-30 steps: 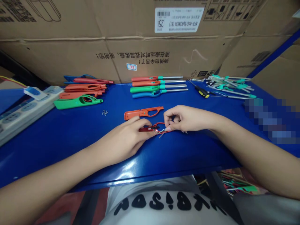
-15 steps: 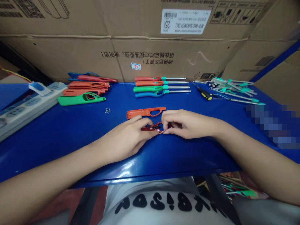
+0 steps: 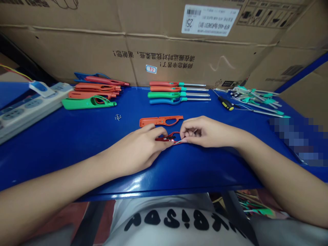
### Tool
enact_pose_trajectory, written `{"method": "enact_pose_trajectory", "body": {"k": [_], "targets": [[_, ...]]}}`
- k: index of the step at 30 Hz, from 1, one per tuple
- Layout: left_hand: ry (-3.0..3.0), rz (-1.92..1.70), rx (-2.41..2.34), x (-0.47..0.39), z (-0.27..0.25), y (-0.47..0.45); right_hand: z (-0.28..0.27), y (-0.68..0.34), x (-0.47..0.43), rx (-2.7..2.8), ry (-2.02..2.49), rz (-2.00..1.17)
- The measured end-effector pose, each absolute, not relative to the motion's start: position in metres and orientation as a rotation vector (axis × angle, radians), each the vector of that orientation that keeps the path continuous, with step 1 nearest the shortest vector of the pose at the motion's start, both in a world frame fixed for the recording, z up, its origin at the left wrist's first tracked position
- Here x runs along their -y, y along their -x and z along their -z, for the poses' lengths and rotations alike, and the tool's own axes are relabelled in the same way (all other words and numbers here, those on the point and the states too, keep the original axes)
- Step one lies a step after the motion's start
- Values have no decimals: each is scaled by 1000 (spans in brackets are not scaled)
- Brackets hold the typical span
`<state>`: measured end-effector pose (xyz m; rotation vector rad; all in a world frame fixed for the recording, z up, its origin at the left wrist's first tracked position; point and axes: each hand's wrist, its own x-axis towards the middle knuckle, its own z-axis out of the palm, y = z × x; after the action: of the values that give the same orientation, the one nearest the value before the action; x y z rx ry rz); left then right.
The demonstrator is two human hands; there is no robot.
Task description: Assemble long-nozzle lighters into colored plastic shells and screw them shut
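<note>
The left hand (image 3: 139, 148) grips a red casing (image 3: 159, 139) (orange shell (image 3: 151, 122) beyond), the right hand (image 3: 198, 132), fingers together, pinching thin wire (image 3: 178, 141).

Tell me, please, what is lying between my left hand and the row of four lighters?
In the head view, an orange handle half lies on the blue table between the left hand and the four lighters.

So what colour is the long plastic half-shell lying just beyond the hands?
The long plastic half-shell is orange, clearest in the head view.
</note>
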<state>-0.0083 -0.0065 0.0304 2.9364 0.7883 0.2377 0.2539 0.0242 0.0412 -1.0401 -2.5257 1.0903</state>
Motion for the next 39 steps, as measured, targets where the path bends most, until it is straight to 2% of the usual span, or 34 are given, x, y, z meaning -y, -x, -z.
{"method": "enact_pose_trajectory", "body": {"k": [17, 33, 39], "targets": [[-2966, -233, -789, 7, -31, 7, -43, -256, -22, 2627, 924, -943], [-2992, -185, -795, 8, -32, 8, -42, -251, -21, 2572, 1074, -893], [-2994, -202, -789, 8, -31, 6, -42, -252, -22, 2493, 1114, -1021]]}}
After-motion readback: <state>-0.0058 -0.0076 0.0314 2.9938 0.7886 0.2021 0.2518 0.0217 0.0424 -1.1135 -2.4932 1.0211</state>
